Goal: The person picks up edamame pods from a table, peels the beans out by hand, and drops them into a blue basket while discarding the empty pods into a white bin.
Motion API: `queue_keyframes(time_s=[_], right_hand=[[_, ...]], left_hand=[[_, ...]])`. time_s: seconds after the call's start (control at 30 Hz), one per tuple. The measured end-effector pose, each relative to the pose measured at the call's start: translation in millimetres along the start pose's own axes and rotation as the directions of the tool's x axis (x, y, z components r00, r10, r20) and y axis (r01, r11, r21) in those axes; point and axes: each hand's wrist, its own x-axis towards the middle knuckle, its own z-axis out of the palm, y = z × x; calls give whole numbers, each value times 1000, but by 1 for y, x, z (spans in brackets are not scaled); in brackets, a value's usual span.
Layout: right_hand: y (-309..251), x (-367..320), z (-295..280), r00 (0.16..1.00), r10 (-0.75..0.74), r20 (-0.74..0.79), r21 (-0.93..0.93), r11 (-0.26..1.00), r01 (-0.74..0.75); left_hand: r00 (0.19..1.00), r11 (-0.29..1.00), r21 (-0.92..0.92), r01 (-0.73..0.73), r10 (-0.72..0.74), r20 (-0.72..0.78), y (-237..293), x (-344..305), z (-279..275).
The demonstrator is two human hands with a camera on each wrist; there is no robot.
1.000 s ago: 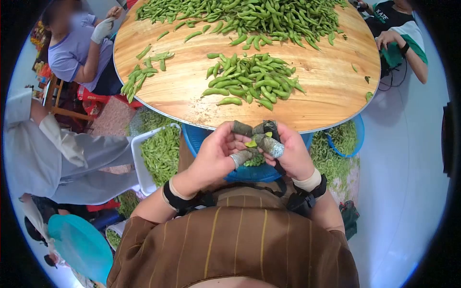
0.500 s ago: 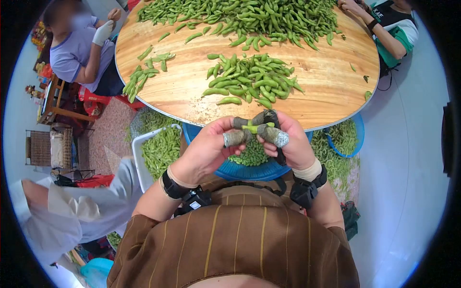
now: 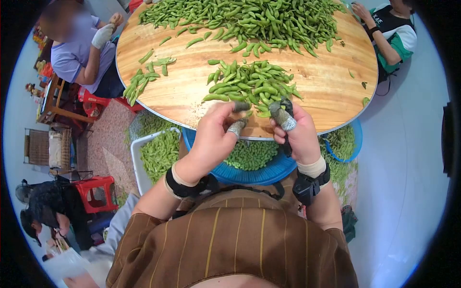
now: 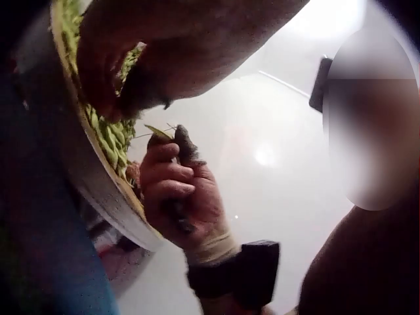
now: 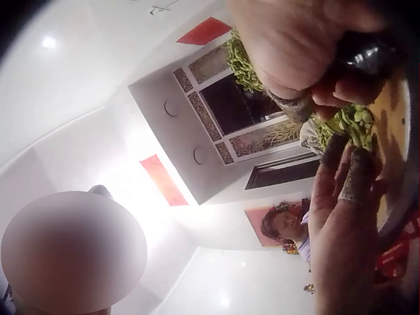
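In the head view my right hand [image 3: 302, 129], thumb and finger wrapped in grey tape, is over the table's near edge. It pinches a green pod [image 4: 159, 133] between thumb and index finger, plain in the left wrist view. A dark narrow thing [image 3: 287, 145] lies along its palm; I cannot tell its kind. My left hand [image 3: 213, 129], also with taped fingertips, is to the left, thumb and index finger spread apart. Its fingertips are beside the near edge of a small heap of soybean pods [image 3: 249, 79] on the round wooden table [image 3: 177, 96].
A large pile of pods [image 3: 249, 19] covers the table's far side. Below the near edge stands a blue basin [image 3: 230, 173] of shelled beans [image 3: 252, 154]. A white tub [image 3: 139, 158] and a blue basket [image 3: 357, 137] flank it. People sit at both sides; a red stool [image 3: 96, 192] stands left.
Both hands have moved apart and forward from over the basin to the table edge. The pod that was between them is no longer stretched across both. At left, a walking person has passed.
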Motion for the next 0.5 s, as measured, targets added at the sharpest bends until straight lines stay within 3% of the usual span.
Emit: queue_keyframes(time_s=[0.03, 0.07, 0.1, 0.13, 0.17, 0.2, 0.23, 0.27, 0.33, 0.37, 0.4, 0.47, 0.5], right_hand=[[1, -3, -1, 999, 38, -5, -5, 999, -38], [1, -6, -1, 997, 75, -11, -10, 997, -75], [0, -10, 2, 996, 86, -31, -59, 994, -88], [1, -13, 2, 996, 83, -33, -59, 995, -85], [2, -17, 2, 995, 94, 19, -105, 990, -91], [3, -21, 2, 992, 108, 71, -151, 984, -96], [6, -25, 1, 984, 114, 136, -171, 981, -90], [4, -28, 2, 971, 158, 180, -185, 975, -124], [11, -31, 0, 965, 155, 212, -170, 978, -120], [11, -33, 3, 971, 205, 122, -178, 967, -182], [10, -34, 7, 972, 197, 125, -183, 968, -173], [11, -37, 13, 992, 112, 55, -215, 972, -98], [11, -39, 15, 994, 83, 68, -230, 971, -65]], left_hand=[[1000, 1000, -2, 0, 0, -2, 0, -2, 0], [996, 958, 283, -39, 60, -66, 12, -1, -3], [985, 836, 546, -55, 136, -109, 21, 0, -4], [985, 836, 545, -59, 139, -107, 27, -3, -4], [997, 973, 226, 46, -58, 45, 32, -8, -3], [949, 971, -95, 219, -190, 251, 35, -11, -3], [836, 913, -129, 386, -288, 467, 29, -14, -5], [725, 817, -147, 557, -392, 567, 32, -16, -8], [662, 697, -251, 672, -414, 625, 31, -20, -12], [683, 666, -298, 684, -441, 582, 31, -23, -11], [689, 673, -299, 677, -434, 580, 27, -24, -10], [770, 710, -325, 625, -491, 409, 19, -29, -8], [793, 716, -359, 599, -468, 391, 19, -29, -9]])
